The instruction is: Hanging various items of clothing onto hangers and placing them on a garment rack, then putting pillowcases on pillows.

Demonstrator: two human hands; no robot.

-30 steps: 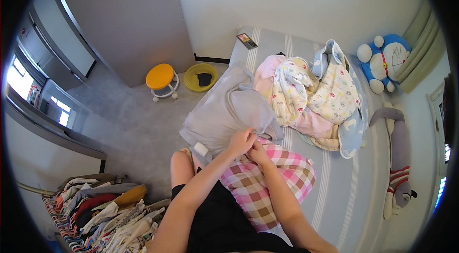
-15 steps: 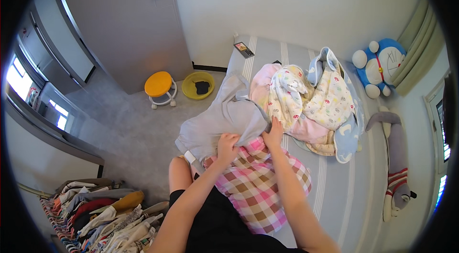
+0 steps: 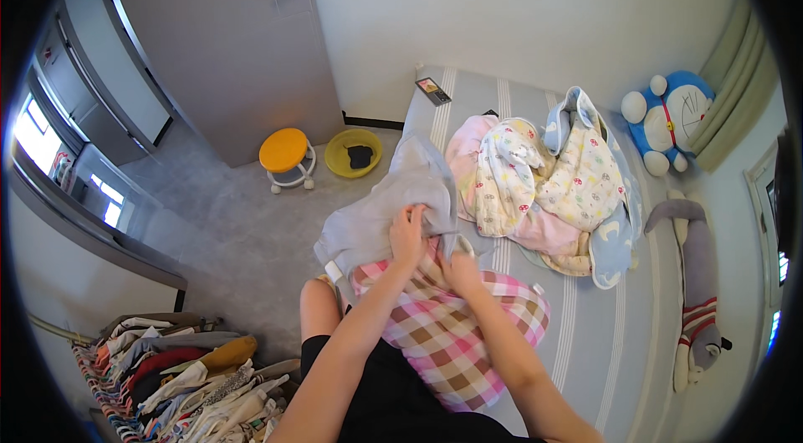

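A pink, brown and white checkered pillow [image 3: 456, 351] lies in front of me on the bed's near side. Its far end meets a light grey cloth cover [image 3: 368, 213], spread loosely and hanging toward the floor on the left. My left hand [image 3: 408, 235] is closed on the grey cover, fingers curled into the fabric. Just right of it, my right hand [image 3: 461, 272] is closed, slightly blurred, on the cover's edge where it overlaps the pillow. Folds hide the fingertips of both hands. Beyond my right hand, a patterned baby quilt [image 3: 577, 179] lies heaped on pink cloth.
The striped bed [image 3: 577, 334] carries a small dark device [image 3: 433, 92] at its far edge. A blue plush toy [image 3: 665, 121] and a long grey plush [image 3: 698, 276] lie at right. On the floor stand a yellow stool [image 3: 284, 152] and yellow basin [image 3: 341, 165]; hanging clothes [image 3: 196, 376] fill the lower left.
My left hand has moved farther up onto the grey cover. The right has come back toward me and closed on the cover's edge, whose right side is now drawn up.
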